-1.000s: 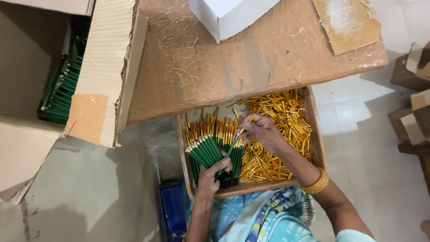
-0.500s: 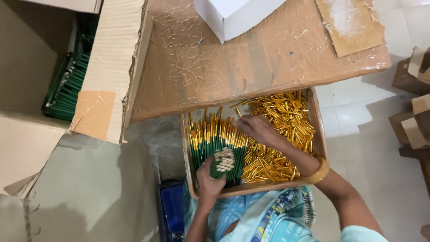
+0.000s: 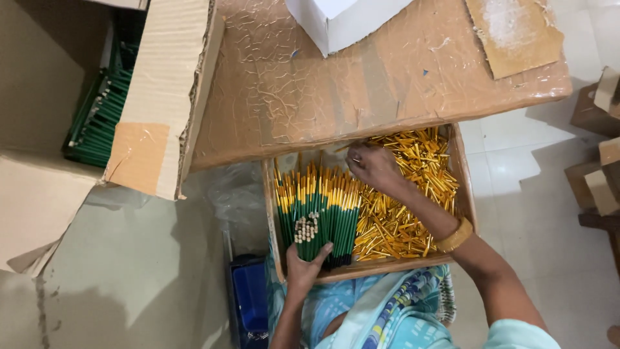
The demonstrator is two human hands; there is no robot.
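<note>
Green pencils (image 3: 316,207) with yellow bands: packed side by side, left half of tray, small bundle upright.

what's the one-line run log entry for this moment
left hand: grips bundle of green pencils | right hand: reaching into gold caps, grasp unclear | both in cardboard tray

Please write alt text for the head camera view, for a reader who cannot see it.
A person's left hand holds a bunch of green pencils upright in a shallow cardboard tray, while the right hand reaches into a heap of gold metal caps beside rows of green and yellow pencils. A taped cardboard table lies beyond.
</note>
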